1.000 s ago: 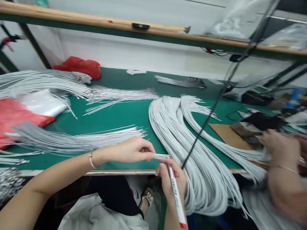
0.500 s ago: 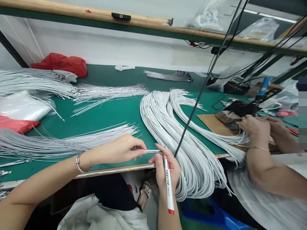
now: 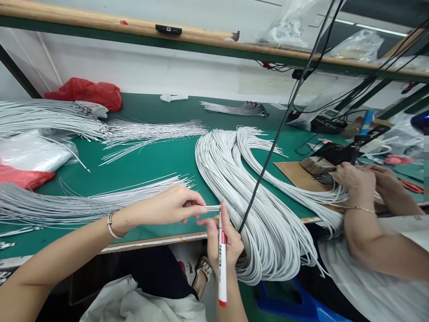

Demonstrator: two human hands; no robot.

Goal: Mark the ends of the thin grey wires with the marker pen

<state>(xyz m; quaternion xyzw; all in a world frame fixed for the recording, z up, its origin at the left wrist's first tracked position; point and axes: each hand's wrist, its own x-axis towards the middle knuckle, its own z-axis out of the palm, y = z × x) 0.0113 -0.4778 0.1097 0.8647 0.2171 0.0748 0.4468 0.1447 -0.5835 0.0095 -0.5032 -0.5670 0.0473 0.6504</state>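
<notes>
Over the front of the green bench, my left hand point(image 3: 179, 205) pinches a few thin white wires point(image 3: 213, 208) between thumb and fingers. Their short ends stick out to the right and meet the fingertips of my right hand point(image 3: 226, 239). That hand is closed round a white marker pen point(image 3: 222, 268) with red markings, its red end pointing down. A long bundle of grey-white wires point(image 3: 100, 201) lies behind and left of my left hand. Just right of my right hand, a thick looped bundle of white cables point(image 3: 261, 214) hangs over the bench edge.
More wire bundles point(image 3: 154, 134) lie across the green bench point(image 3: 150, 163). A black rod point(image 3: 268, 156) slants down in front. At the right, a co-worker's hands point(image 3: 357, 179) handle wire ends near a brown board point(image 3: 290, 174). Red bags point(image 3: 85, 93) sit at left, below a shelf point(image 3: 117, 29).
My right hand has shifted slightly left with the marker pen, which now stands more upright. Its index finger has straightened upward at the wire ends. My left hand has barely moved.
</notes>
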